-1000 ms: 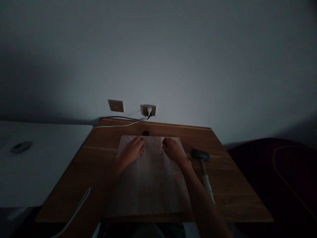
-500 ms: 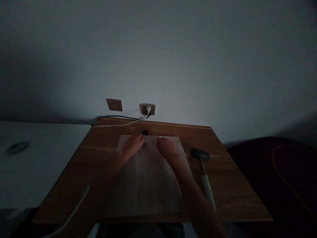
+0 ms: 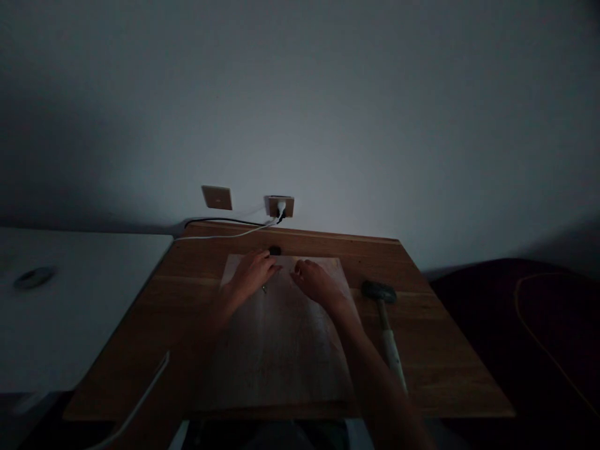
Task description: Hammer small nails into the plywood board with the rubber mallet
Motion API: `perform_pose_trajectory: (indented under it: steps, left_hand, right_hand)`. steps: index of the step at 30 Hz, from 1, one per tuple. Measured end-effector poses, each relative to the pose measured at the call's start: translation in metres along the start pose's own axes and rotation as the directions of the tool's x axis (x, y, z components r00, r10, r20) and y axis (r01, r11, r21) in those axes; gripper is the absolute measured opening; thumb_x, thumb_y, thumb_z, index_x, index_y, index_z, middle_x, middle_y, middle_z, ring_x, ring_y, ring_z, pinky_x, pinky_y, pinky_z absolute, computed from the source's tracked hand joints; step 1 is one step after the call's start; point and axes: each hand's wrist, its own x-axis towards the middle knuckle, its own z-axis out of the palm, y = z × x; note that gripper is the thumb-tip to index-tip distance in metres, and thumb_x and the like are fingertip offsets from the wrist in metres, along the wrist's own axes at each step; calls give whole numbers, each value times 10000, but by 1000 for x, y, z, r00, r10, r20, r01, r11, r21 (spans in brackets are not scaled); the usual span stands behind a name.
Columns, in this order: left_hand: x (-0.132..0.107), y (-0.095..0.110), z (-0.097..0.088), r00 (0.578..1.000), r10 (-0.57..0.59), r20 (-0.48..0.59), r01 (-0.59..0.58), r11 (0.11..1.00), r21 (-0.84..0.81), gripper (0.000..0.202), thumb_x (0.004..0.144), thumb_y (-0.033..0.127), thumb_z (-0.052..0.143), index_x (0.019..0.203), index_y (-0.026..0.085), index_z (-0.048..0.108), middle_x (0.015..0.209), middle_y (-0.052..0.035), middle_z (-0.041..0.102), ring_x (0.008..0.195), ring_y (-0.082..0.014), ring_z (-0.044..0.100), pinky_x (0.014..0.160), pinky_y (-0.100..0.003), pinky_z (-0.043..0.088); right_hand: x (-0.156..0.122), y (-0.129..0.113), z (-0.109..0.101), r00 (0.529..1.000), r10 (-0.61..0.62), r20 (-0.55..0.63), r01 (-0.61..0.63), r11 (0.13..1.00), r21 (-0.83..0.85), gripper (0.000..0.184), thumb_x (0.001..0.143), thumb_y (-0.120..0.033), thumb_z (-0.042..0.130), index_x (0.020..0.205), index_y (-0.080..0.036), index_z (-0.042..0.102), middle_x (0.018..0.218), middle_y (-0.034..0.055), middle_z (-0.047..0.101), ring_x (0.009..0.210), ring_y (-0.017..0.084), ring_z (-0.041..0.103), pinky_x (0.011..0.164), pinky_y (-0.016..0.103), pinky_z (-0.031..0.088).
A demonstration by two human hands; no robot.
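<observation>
The scene is very dim. A pale wooden board (image 3: 276, 350) lies flat on a brown wooden desk (image 3: 187, 300). My left hand (image 3: 250, 275) rests on the board's far left part, fingers curled over something small and shiny that I cannot make out. My right hand (image 3: 314, 282) lies on the far middle of the board, fingers loosely bent toward the left hand. The two hands sit close together near the board's far edge. A small dark round object (image 3: 275, 251) sits just beyond the left fingertips.
A hammer (image 3: 385, 325) with a dark head and pale handle lies on the desk right of the board. Wall sockets (image 3: 280, 206) with cables sit behind the desk. A white table (image 3: 70, 294) stands at left. A thin pale strip (image 3: 140, 400) lies near the desk's front left.
My right hand has slid left along the board's far part, toward my left hand. The left hand has shifted slightly farther away.
</observation>
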Motion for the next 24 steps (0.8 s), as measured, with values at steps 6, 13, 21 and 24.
perform_pose_trajectory:
  steps: [6,13,21,24]
  left_hand:
    - [-8,16,0,998,-19,53,19,1000,-6,189,1020,345,692,964,170,734,1046,-110,704,996,-267,694,906,-374,550]
    - [1,18,14,992,-86,89,100,982,-161,235,991,72,548,1078,182,737,1129,-113,730,1097,-253,715,998,-356,558]
    - [14,19,14,976,-103,193,136,977,-165,256,970,50,547,1004,143,783,1056,-133,759,1054,-255,744,995,-336,550]
    - [13,21,13,973,-118,198,143,983,-116,259,981,48,535,998,140,777,1047,-138,759,1053,-262,742,980,-346,552]
  right_hand:
    - [20,-13,16,999,45,-15,-46,998,-53,229,1111,-296,592,1219,-131,711,1176,157,775,1080,265,756,922,380,577]
    - [22,-12,17,998,-57,-36,57,998,-3,170,1066,-131,618,1193,-158,728,1222,104,750,1127,236,721,989,404,584]
    - [8,5,21,977,-104,-187,140,971,192,234,1014,-44,561,1137,-163,721,1101,105,773,996,199,736,911,291,541]
    - [-7,16,29,969,-97,-229,156,953,258,137,1001,-102,634,1056,-184,728,991,58,767,885,173,740,847,271,556]
